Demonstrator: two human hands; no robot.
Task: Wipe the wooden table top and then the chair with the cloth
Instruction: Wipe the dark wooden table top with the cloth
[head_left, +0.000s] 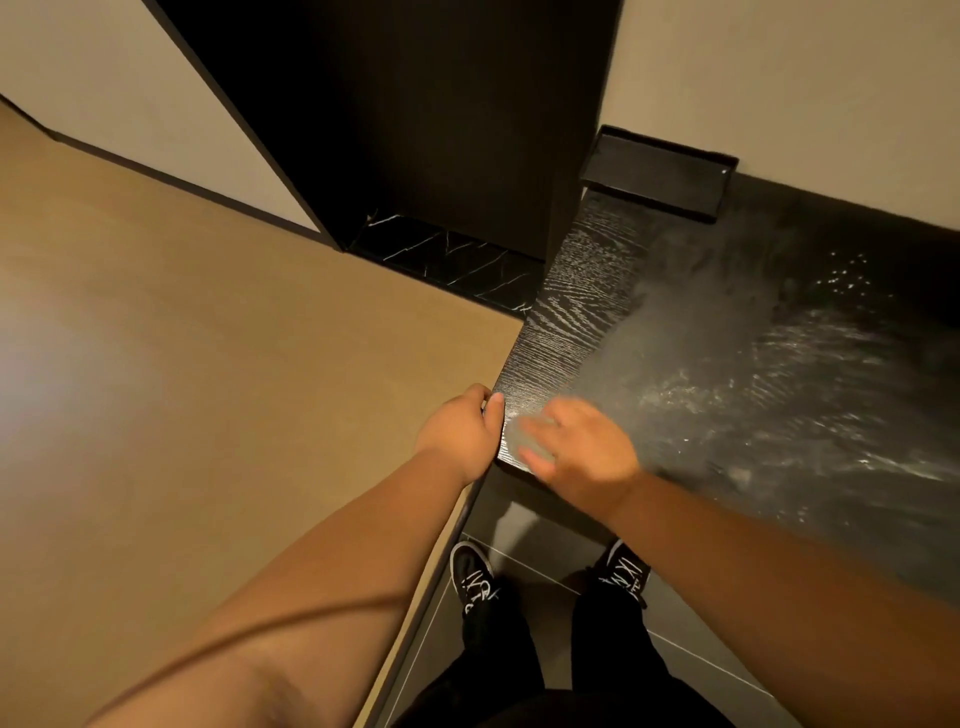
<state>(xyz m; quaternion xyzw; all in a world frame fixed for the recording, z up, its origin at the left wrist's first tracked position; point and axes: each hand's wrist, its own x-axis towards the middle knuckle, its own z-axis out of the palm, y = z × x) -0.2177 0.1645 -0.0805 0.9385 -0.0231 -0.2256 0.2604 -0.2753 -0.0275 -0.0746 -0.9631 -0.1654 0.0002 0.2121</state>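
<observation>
Dark wood-grained table top (582, 312), streaked wet, its long axis running toward the wall. Left hand (460, 434) grips its near corner edge. Right hand (582, 452), blurred, lies flat there; cloth not discernible.

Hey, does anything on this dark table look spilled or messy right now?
Yes. Whitish droplets and smeared streaks cover the right part of the dark wooden table top. The right hand is blurred at the near corner.
</observation>
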